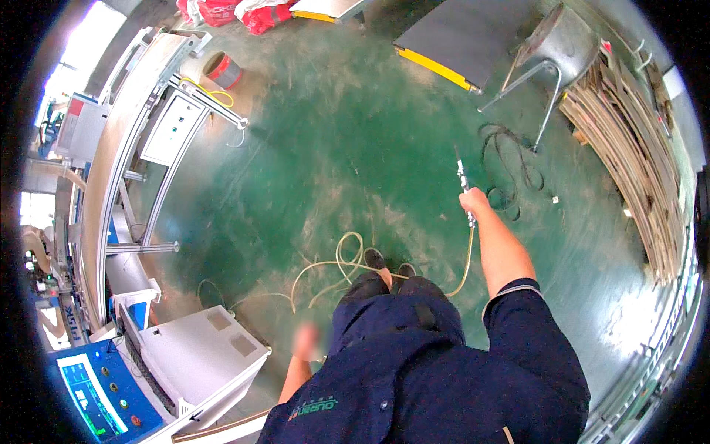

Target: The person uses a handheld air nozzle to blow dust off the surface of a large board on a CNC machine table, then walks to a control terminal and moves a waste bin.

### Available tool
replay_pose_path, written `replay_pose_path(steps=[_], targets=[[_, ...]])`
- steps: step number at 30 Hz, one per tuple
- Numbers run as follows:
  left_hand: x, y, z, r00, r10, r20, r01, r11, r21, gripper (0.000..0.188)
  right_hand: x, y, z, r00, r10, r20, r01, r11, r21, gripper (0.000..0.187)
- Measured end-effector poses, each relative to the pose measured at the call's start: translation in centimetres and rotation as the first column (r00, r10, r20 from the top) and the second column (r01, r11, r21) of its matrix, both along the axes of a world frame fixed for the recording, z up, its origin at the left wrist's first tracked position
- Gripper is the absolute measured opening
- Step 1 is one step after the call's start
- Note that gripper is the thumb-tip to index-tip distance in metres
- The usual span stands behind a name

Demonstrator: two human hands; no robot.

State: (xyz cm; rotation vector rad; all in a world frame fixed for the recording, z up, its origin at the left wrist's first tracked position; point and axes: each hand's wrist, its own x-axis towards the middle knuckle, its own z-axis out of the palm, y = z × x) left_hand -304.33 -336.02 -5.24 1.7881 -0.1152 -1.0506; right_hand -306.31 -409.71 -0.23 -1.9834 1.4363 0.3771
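Observation:
My right hand (474, 200) is stretched out ahead and to the right, its fingers wrapped round an air blow gun (463, 172) with a thin nozzle pointing away from me. From the gun's near end a yellowish air hose (470, 255) hangs down, passes my legs and loops over the floor around my shoes. My left hand (306, 341) hangs low beside my left hip, near the white machine cabinet. It is blurred, so its fingers and anything in them cannot be made out.
A control panel (100, 392) with a lit screen and the white cabinet (203, 351) stand at lower left. A long metal-framed machine table (159, 81) runs along the left. Black cable (510, 152) lies at right, near stacked wooden strips (625, 155). A dark ramp (458, 44) stands far off.

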Motion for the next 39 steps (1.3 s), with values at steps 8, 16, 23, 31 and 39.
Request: replay_pose_path(steps=[8,16,23,31,39], targets=[[5.6,-7.6,-2.0,0.980,0.017,0.199,0.032,0.970,-0.239,0.020,11.0,-1.9,0.4,0.991,0.132,0.039,-0.130,0.990,-0.054,0.029],[15.0,-15.9,-2.3,0.652,-0.408,0.639,0.252,0.912,0.325,0.014,20.0,-9.4,0.9,0.995,0.086,0.057,-0.081,0.994,-0.077,0.030],[22.7,-17.0,-5.1,0.937,-0.025,0.348,-0.013,0.994,0.105,0.014,32.4,-12.3,3.7,0.962,0.271,-0.027,-0.273,0.960,-0.068,0.029],[26.7,-24.2,-5.0,0.902,-0.042,0.430,-0.110,0.940,0.322,0.007,48.7,-18.5,2.5,0.933,0.357,-0.047,-0.358,0.934,0.006,0.035],[31.1,-36.4,-3.8,0.814,-0.129,0.566,-0.197,0.856,0.479,0.006,65.8,-26.9,5.1,0.854,0.516,-0.058,-0.513,0.856,0.057,0.036]])
